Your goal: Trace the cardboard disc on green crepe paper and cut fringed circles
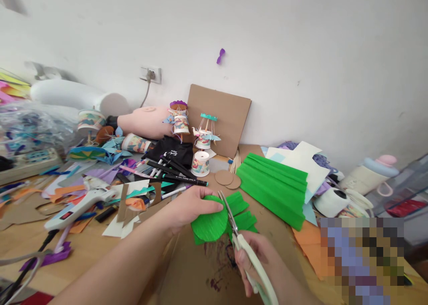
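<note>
My left hand (194, 209) pinches a green paper disc (209, 222) between thumb and fingers, and a ragged green edge sticks out below it. In my right hand (256, 256) is a pair of scissors (249, 251) with cream handles. The metal blades lie close together, pointing up and away, just right of the disc. Green crepe paper pieces (245, 220) lie behind and beside the blades. Farther right spreads a large pleated sheet of green crepe paper (274, 187). Two brown cardboard discs (224, 178) overlap beyond my left hand.
A white glue gun (80, 202) with its cord lies left among paper scraps. Several black markers (180, 178) are heaped behind my left hand. Decorated paper cups (200, 163) stand before a leaning cardboard sheet (217, 113). A bottle (371, 175) lies at right.
</note>
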A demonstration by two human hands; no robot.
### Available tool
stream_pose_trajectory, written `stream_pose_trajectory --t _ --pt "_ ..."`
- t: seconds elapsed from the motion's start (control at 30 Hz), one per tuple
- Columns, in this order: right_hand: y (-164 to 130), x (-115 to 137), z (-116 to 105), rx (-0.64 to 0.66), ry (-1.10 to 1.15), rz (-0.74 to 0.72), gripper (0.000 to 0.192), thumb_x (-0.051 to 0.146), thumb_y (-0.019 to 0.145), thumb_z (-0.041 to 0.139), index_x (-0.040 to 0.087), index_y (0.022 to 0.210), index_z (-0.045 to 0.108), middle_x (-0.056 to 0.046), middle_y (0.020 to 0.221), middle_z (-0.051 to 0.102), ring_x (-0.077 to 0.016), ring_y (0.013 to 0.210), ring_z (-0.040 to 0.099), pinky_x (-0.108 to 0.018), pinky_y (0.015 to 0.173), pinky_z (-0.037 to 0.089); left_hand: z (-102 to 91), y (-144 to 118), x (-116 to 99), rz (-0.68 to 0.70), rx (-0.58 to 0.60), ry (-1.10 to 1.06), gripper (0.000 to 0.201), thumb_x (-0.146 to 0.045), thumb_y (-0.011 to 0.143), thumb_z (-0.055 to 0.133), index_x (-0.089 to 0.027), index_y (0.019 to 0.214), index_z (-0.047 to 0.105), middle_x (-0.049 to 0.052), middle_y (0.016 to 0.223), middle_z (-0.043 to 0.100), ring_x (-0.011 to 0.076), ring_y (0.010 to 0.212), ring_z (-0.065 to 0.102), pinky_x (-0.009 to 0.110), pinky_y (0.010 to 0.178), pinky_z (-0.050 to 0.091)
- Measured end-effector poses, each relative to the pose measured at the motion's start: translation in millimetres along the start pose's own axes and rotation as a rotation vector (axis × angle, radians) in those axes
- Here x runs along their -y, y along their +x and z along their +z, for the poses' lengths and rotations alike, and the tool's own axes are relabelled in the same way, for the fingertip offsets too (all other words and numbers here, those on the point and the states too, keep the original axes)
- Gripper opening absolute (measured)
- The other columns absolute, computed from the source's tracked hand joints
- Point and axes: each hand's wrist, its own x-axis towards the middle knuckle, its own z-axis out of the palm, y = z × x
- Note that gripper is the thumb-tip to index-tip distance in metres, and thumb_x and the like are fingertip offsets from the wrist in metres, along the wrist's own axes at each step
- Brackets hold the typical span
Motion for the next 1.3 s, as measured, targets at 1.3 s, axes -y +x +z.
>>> stream_pose_trajectory --t 1.3 --pt "16 11 -23 -0.65 0.439 -0.324 0.043 0.06 0.086 0.055 0.021 0.067 0.05 0.004 0.054 0.05 -0.0095 0.039 0.047 -0.023 0.04 0.035 -11.4 26 23 0.492 -0.626 0.922 0.03 -0.023 0.085 0.05 -0.017 0.11 0.066 0.012 0.109 0.068 0.0302 0.105 0.059 0.042 0.092 0.044"
